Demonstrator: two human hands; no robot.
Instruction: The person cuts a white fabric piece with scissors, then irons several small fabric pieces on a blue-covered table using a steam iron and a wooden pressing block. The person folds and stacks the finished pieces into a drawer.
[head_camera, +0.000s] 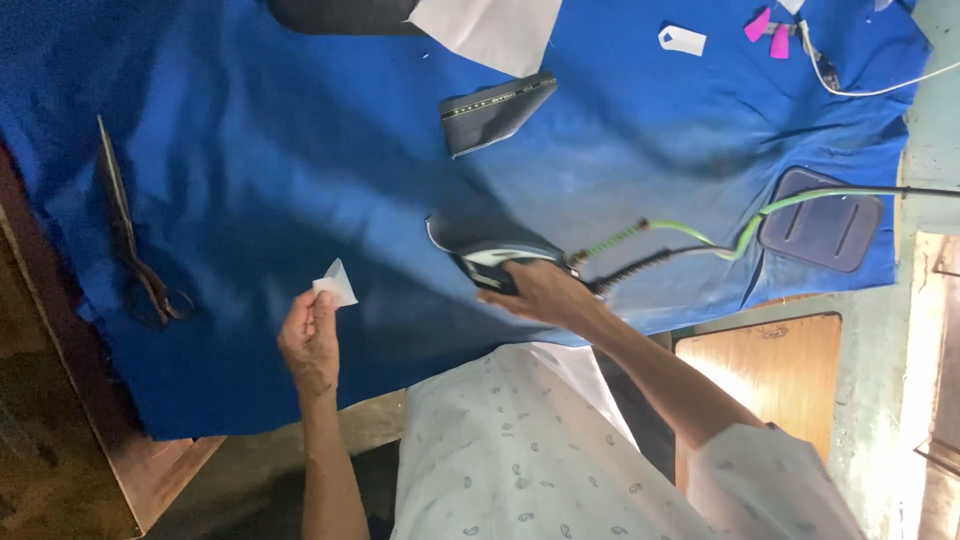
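My right hand (540, 296) grips the handle of a dark clothes iron (490, 255) that rests on a dark piece of fabric on the blue cloth (280, 160) covering the table. A green hose and a black cord (690, 240) run from the iron to the right. My left hand (312, 340) holds a small white scrap of fabric (336, 284) pinched between its fingertips, to the left of the iron.
Large scissors (135, 240) lie at the left. A folded dark fabric piece (495, 112) and a white sheet (495, 30) sit at the top centre. A grey-blue iron rest (822, 230) lies at the right. Pink clips (768, 32) and a white tag (682, 40) are at the top right.
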